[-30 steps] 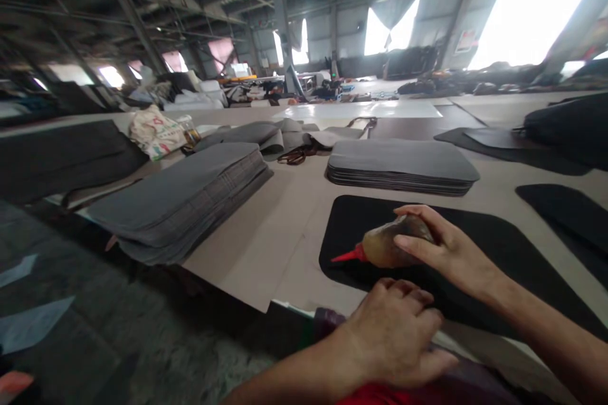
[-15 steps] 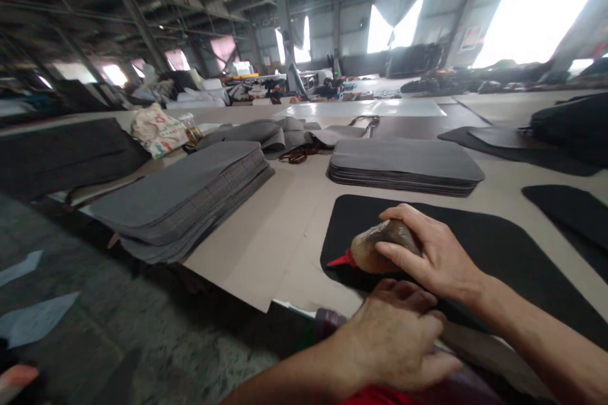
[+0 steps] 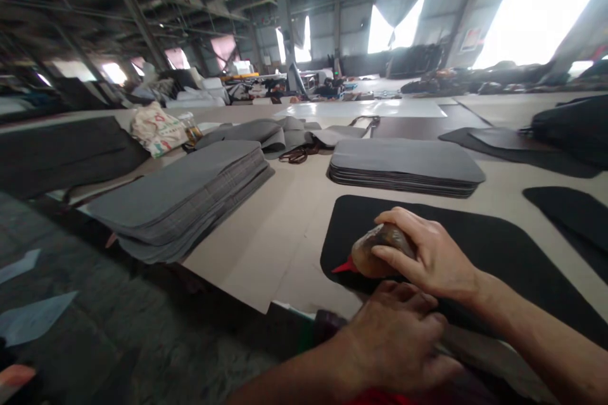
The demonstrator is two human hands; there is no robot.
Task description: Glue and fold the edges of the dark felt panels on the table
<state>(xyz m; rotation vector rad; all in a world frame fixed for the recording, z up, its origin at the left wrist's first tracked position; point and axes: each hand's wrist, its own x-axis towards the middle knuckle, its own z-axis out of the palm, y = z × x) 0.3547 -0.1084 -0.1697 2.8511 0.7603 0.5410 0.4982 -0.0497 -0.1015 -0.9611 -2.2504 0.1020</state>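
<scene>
My right hand (image 3: 434, 256) is wrapped round a squat, stained brown squeeze bottle (image 3: 373, 252) with a red pointed nozzle. The bottle is tilted on its side, its nozzle aimed left and down at the near left corner of a black mat (image 3: 456, 228) with rounded corners. Whether the tip touches the mat I cannot tell. Below it, my left hand (image 3: 392, 338) rests palm down at the mat's near edge, fingers loosely bent and thumb apart. Part of the mat is hidden under my hands and right forearm.
Behind the mat lies a neat stack of grey mats (image 3: 406, 161). A taller grey stack (image 3: 185, 193) sits at the table's left edge. Loose grey pieces (image 3: 256, 134), a printed cloth bag (image 3: 156, 131) and a jar (image 3: 190, 128) are farther back. Another black piece (image 3: 570, 218) lies right.
My right hand has shifted the bottle slightly, its red nozzle tip moving a little right and down along the mat's corner. The left hand has stayed nearly still.
</scene>
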